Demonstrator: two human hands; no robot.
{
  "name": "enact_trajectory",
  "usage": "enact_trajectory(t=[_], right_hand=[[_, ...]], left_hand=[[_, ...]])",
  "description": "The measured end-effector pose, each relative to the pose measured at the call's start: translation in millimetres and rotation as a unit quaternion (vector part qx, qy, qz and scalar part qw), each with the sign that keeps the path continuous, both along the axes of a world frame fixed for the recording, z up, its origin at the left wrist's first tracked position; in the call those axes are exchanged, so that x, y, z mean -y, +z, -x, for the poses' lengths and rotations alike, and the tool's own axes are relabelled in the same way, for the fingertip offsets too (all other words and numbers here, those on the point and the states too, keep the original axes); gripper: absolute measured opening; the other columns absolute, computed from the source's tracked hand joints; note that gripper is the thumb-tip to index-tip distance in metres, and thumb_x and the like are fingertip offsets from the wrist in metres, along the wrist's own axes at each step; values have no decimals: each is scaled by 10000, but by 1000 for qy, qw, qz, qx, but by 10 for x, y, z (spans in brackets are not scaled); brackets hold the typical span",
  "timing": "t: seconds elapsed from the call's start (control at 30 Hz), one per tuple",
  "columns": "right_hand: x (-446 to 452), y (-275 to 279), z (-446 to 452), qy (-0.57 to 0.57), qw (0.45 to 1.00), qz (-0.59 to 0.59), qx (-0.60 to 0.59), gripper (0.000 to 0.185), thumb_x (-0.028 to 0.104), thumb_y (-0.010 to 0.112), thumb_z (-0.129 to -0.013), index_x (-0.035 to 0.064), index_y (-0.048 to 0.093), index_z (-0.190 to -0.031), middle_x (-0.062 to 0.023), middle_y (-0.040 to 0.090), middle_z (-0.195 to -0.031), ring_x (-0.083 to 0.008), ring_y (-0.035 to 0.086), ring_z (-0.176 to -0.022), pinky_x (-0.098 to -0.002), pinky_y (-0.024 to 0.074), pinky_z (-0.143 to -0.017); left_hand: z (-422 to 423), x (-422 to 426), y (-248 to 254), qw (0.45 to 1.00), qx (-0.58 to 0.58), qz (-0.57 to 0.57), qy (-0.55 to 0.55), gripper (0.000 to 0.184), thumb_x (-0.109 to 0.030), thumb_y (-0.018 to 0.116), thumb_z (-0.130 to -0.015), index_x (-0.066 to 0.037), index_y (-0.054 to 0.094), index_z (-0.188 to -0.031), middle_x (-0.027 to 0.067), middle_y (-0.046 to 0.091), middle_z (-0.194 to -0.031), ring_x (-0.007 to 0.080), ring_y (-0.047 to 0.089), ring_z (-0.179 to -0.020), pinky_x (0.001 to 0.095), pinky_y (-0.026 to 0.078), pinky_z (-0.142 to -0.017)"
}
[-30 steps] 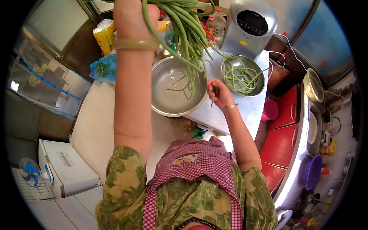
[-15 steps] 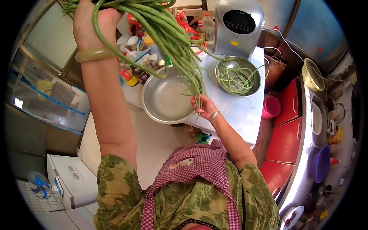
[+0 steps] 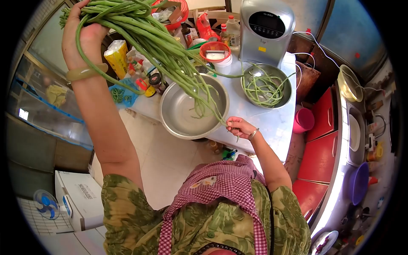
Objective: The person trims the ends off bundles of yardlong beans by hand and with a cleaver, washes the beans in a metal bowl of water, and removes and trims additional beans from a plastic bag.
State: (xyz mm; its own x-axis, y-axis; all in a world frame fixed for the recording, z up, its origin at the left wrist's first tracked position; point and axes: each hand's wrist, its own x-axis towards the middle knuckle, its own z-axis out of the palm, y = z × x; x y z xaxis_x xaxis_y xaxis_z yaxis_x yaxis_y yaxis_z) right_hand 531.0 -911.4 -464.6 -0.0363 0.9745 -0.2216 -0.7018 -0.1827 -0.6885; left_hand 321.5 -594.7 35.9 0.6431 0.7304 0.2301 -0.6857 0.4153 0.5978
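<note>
A large bunch of long green beans [image 3: 157, 42] slants down from the upper left, my left hand [image 3: 85, 38] wrapped round its thick end. The bunch passes over a wide metal basin [image 3: 180, 112] whose inside shows bare metal. At the basin's right rim, the fingers of my right hand [image 3: 240, 127] pinch the thin tips of some beans. To the right, a smaller metal bowl [image 3: 290, 91] holds several loose long beans [image 3: 265, 87]. One bean stretches from the bunch across to that bowl.
A silver appliance [image 3: 265, 32] stands behind the bowl on the table [image 3: 250, 117]. Near it are a red basket [image 3: 215, 46] on a white tub and some bottles [image 3: 233, 32]. Jars [image 3: 157, 81] and a blue bag [image 3: 127, 95] lie left. Red cabinets [image 3: 316, 157] stand right.
My left hand has moved left with the bunch, which now stretches diagonally over the basin. My right hand has closed on bean tips and moved slightly right and down.
</note>
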Motion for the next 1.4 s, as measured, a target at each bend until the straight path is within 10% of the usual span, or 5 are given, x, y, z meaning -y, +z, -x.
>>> enact_trajectory(t=[0.27, 0.57, 0.8, 1.1, 1.4], right_hand=[[149, 584, 244, 151, 948, 12, 281, 133, 108, 622, -909, 13, 665, -992, 6, 650, -779, -37, 488, -603, -195, 390, -513], [-4, -19, 541, -90, 809, -56, 577, 211, 183, 558, -860, 9, 638, -771, -33, 567, -633, -115, 506, -621, -292, 426, -569], [6, 93, 453, -52, 989, 68, 123, 151, 127, 517, -911, 30, 633, -904, -35, 581, -665, -76, 412, -446, -206, 257, -375], [-335, 676, 1032, 96, 993, 2, 72, 217, 88, 509, -956, 5, 604, -1133, -45, 634, -889, -59, 518, -616, -183, 344, -441], [-787, 602, 1021, -126, 991, 28, -32, 379, 29, 448, -944, 34, 473, -1322, -49, 600, -889, -77, 467, -609, -181, 306, -444]], left_hand=[[2, -118, -51, 999, 5, -1, -45, 178, 61, 571, -798, 54, 520, -968, 148, 580, -938, 300, 561, -905, 451, 485, -854], [-11, 29, -163, 988, 11, -133, 83, 111, -61, 566, -834, 45, 577, -862, 160, 622, -837, 302, 606, -828, 429, 513, -809], [-336, 811, -277, 995, 48, -14, 86, 104, -146, 540, -854, -47, 508, -854, 80, 553, -745, 205, 520, -694, 416, 452, -665], [-367, 955, -175, 989, 89, -11, 118, 83, -66, 527, -868, -9, 501, -814, 96, 515, -687, 234, 520, -621, 365, 500, -644], [-396, 952, -153, 991, 115, 11, 74, 85, -26, 549, -840, 11, 472, -839, 114, 543, -718, 235, 560, -644, 344, 511, -637]])
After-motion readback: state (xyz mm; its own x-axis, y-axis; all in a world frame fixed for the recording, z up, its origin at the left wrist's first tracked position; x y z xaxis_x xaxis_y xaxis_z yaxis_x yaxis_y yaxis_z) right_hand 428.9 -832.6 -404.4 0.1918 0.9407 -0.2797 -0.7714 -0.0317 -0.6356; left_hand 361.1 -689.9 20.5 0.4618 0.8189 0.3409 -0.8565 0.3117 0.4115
